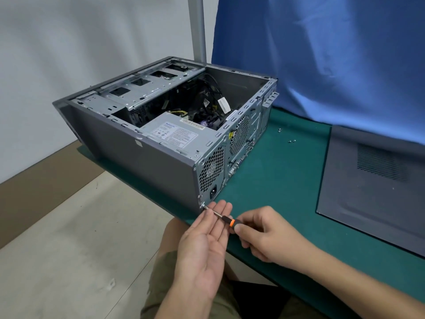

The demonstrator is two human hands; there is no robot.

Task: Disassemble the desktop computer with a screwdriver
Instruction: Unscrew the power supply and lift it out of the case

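Matting (pixel 287 180) of dark green covers the table. On it the grey metal desktop computer case (pixel 138 162) lies on its side near the front left edge, its open side up. Its flat grey side panel (pixel 372 187) is already off and lies well apart on the right. Inside, the silver power supply box (pixel 174 134), the drive cage and the cabling are all in place, so I judge the job barely past its opening stage. Most of the fasteners and parts are yet to come out.

The left hand (pixel 204 240) lies palm up with straight fingers under the tool's shaft, holding nothing, seemingly ready to catch. The right hand (pixel 259 233) has fingers and thumb curled round the handle of the black screwdriver with the orange collar (pixel 227 219). Its tip meets a small screw (pixel 202 206) at the case's lower rear corner. Two tiny loose screws (pixel 291 141) rest on the matting between case and panel.
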